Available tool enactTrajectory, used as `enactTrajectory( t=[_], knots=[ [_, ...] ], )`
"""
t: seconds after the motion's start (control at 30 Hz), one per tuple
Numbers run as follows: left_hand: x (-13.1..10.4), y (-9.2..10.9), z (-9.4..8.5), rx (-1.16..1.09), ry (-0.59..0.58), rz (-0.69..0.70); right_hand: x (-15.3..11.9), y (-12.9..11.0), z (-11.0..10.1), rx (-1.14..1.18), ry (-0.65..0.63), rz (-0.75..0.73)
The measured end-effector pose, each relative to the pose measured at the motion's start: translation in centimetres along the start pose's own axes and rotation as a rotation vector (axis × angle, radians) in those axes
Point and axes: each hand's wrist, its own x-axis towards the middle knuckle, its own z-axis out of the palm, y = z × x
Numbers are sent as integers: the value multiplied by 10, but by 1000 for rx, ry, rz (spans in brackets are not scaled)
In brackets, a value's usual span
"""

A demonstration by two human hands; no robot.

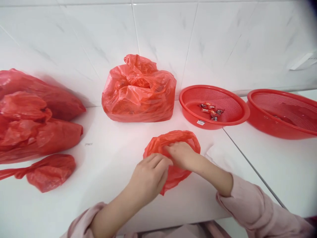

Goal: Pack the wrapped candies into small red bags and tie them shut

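Note:
A thin red plastic bag (173,183) lies opened out on the white table in front of me, its rim spread in a rough ring. My left hand (153,170) is at the bag's near left edge, fingers bent and closed on the film. My right hand (179,153) reaches down inside the bag's mouth, just beyond the left one; its fingertips are hidden in the red film, so what they touch cannot be made out.
A full, knotted red bag (141,99) stands by the tiled wall. Right of it are a red basket (188,112) with several wrapped sweets and a second red basket (272,127). More red bags (56,132) and a small tied bag (53,172) lie left on the table (106,185).

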Motion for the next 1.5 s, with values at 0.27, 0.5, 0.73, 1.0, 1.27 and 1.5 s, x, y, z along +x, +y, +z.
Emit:
enactTrajectory(
  t=[0.27, 0.5, 0.73, 1.0, 1.27, 1.5],
  knots=[
    [13, -55, 10, 306, -267, -153, -16, 30, -16, -235, -264, 120],
    [6, -55, -32, 281, -323, -207, -35, 35, -56, -137, -340, 150],
    [11, -18, -15, 216, -133, -104, -34, 23, -53, 294, 26, -127],
    [-7, -8, 17, 183, -669, -86, -27, 48, -10, -103, -150, -49],
    [-7, -12, -1, 181, -735, -140, -21, 72, 0, -96, -228, 49],
    [-10, -9, -10, 45, -555, -101, -30, 62, -24, 58, -239, 26]
  ],
)
